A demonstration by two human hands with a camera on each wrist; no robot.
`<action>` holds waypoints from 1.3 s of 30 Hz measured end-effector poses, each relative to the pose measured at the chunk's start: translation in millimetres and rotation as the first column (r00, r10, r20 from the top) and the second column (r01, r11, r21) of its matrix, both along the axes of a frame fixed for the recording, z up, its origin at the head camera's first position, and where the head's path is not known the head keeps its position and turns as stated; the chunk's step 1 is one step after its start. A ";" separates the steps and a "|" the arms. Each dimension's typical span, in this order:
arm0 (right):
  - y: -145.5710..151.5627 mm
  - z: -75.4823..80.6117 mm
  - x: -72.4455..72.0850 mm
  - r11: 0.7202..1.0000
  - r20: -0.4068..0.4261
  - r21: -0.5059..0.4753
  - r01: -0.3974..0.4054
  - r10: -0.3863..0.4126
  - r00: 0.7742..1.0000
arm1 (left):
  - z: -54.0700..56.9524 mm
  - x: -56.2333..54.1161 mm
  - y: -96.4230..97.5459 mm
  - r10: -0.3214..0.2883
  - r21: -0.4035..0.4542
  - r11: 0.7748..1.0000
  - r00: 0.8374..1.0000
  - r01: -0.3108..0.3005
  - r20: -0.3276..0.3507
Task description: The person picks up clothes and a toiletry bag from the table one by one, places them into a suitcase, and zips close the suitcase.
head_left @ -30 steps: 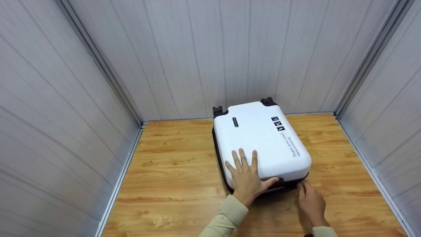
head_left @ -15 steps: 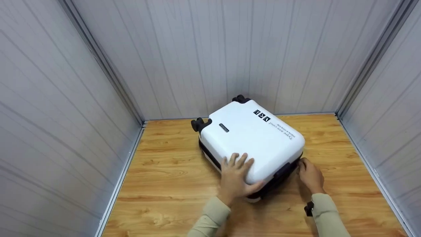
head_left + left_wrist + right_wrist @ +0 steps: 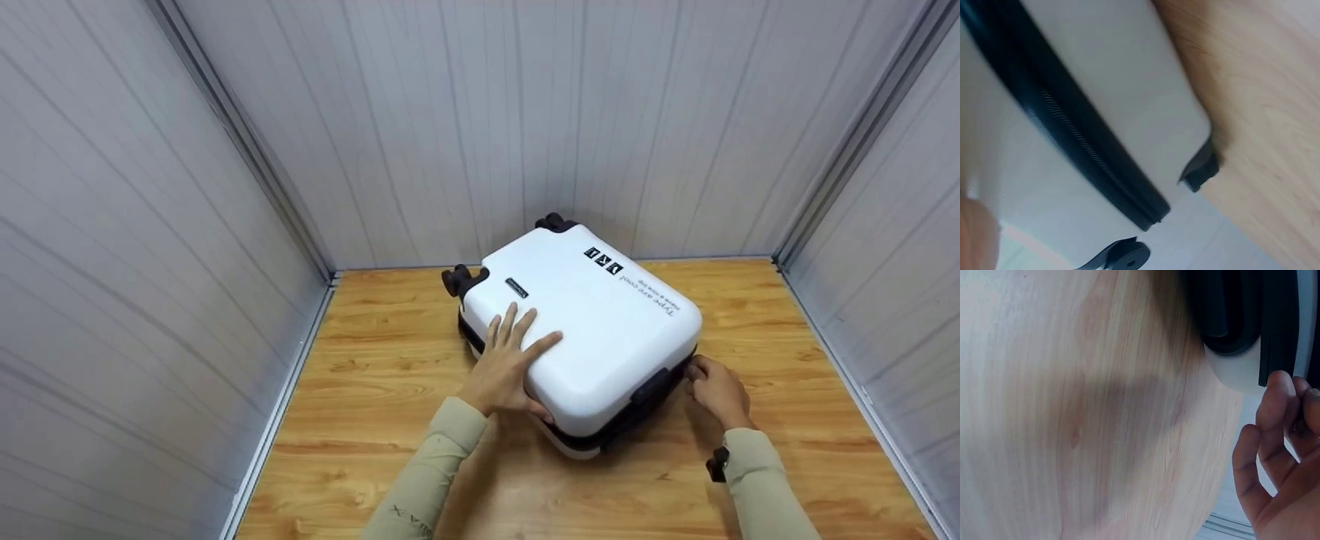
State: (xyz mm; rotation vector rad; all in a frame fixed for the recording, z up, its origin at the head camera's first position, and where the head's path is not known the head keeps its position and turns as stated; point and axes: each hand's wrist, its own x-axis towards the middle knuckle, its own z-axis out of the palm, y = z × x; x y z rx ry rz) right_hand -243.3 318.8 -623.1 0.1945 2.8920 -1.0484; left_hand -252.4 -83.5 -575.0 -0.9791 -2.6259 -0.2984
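Note:
A white hard-shell suitcase (image 3: pixel 585 330) lies flat, turned at an angle, its wheels (image 3: pixel 460 281) towards the back left. Dark zipper band (image 3: pixel 1081 138) runs round its side, closed along the stretch in the left wrist view. My left hand (image 3: pixel 504 371) rests with spread fingers on the top near the left edge, thumb low at the near corner. At the right corner, my right hand (image 3: pixel 718 388) has curled fingers at the band, pinching a small dark piece that looks like the zipper pull (image 3: pixel 1300 428), mostly hidden by the fingers. A black carry handle (image 3: pixel 651 386) sits between the hands.
The suitcase lies on a wood-grain floor (image 3: pixel 375 435). A pale panel wall (image 3: pixel 420 135) stands close behind its wheels, with more panels at left (image 3: pixel 135 262) and right (image 3: pixel 892 285). A dark wrist device (image 3: pixel 717 465) is on the right wrist.
The suitcase has turned, its wheel end swinging left and its handle end facing more to the right. My left hand shifted to its left edge; my right hand moved farther back with the corner.

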 end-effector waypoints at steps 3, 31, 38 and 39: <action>1.9 0.8 0.7 1.000 0.001 -0.006 0.002 -0.002 1.000 | -4.0 -5.4 0.8 0.002 -0.001 1.000 0.998 -0.002 -0.060; -52.0 -3.3 55.9 0.992 -0.179 0.125 0.027 -0.004 0.984 | -18.7 14.8 45.2 0.208 0.041 0.978 0.925 -0.205 -0.317; -54.7 -0.3 60.7 0.992 -0.204 0.125 0.031 -0.005 0.979 | -15.8 27.7 82.0 0.351 0.045 0.934 0.885 -0.355 -0.306; -53.0 0.3 60.7 0.991 -0.203 0.131 0.030 -0.003 0.979 | -15.9 29.6 87.8 0.369 0.049 0.927 0.876 -0.373 -0.310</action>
